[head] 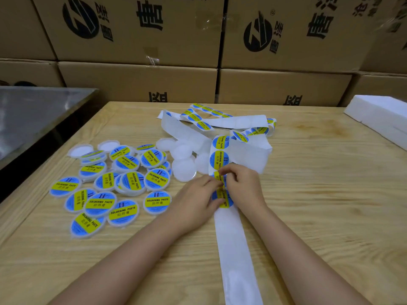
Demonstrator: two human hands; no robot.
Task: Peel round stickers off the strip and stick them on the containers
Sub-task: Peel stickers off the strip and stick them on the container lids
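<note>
A: Nearest item?

B: White backing strip [233, 249], bare, lying flat on the wooden table [319, 216] and running away from the viewer between the two forearms.

A: Hands?

B: Both meet on the strip. The right hand [244, 183] has thumb and forefinger curled, pinching the edge of a blue-and-yellow sticker [220, 178] that is partly lifted. The left hand [198, 194] has its fingertips at the same sticker. Whether they pinch or only press, I cannot tell.

A: Other stickers nearby?

B: One more on the strip just below the fingers, partly covered. Two sit above them on the same strip.

A: Containers?

B: The labelled containers [101, 203] are heaped left of the left hand, some overlapping. The plain white containers [184, 170] lie a little farther back, between that heap and the strip.

A: Farther back?

B: Loose strip coils [220, 122], some loops bare and some carrying stickers. A white foam block [381, 113] sits at the table's far right edge. A metal surface [33, 111] is off to the left. Printed cardboard boxes [132, 29] are stacked behind.
</note>
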